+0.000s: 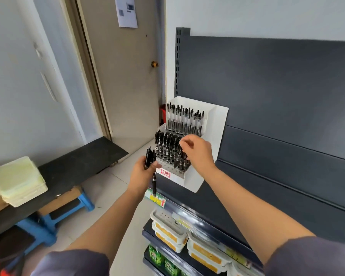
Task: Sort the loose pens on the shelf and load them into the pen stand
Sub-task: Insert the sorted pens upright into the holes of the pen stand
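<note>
L hand (142, 172) gripping bunch of black pens (149, 156), R hand (198, 152) pinching single pen (177, 159) over pen stand (215, 132) front rows, hiding holes, boxed goods (168, 226) below, blue stool (84, 202) left

Likely a shop, gondola shelving (267, 92), price labels (156, 198)

My left hand (142, 172) grips a small bundle of black pens (149, 156) just beside the front left corner of the white pen stand (214, 134), one of them hanging lower than the rest. My right hand (198, 151) is over the stand's front rows, its fingers (184, 144) pinching the top of a tilted pen (178, 159). The stand sits on the dark shelf (217, 198), and its back rows hold upright pens.
</note>
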{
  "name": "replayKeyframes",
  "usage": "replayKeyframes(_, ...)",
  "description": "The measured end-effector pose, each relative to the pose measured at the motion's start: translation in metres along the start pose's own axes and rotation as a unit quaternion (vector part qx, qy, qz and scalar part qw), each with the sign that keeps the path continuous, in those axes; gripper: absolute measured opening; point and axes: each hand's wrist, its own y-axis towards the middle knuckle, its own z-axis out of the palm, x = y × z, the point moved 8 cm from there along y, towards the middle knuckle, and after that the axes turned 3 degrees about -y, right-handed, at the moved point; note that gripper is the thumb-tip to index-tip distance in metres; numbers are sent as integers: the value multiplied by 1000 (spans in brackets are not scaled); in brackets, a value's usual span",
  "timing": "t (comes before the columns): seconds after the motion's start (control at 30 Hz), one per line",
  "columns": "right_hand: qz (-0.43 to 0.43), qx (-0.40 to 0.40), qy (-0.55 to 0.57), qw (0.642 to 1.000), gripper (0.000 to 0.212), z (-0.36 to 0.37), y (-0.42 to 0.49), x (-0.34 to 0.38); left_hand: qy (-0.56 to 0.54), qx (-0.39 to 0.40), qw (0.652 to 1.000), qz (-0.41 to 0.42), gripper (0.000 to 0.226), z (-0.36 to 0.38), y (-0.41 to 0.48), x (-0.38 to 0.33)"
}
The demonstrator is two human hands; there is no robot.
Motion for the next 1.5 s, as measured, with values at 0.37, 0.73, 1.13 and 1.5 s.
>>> replayKeyframes(0.37,-43,37,-250,967,20,42,52,-23,-9,87,995,47,8,26,80,-9)
replayKeyframes(0.73,38,-15,-346,938,13,54,62,-44,-53,233,971,22,11,57,128,4)
replayKeyframes(1.13,169,-70,-113,977,19,62,48,2,-49,344,938,-12,16,54,138,19)
replayKeyframes(1.5,183,-168,-120,961,15,39,42,2,-76,326,942,1,24,38,144,19)
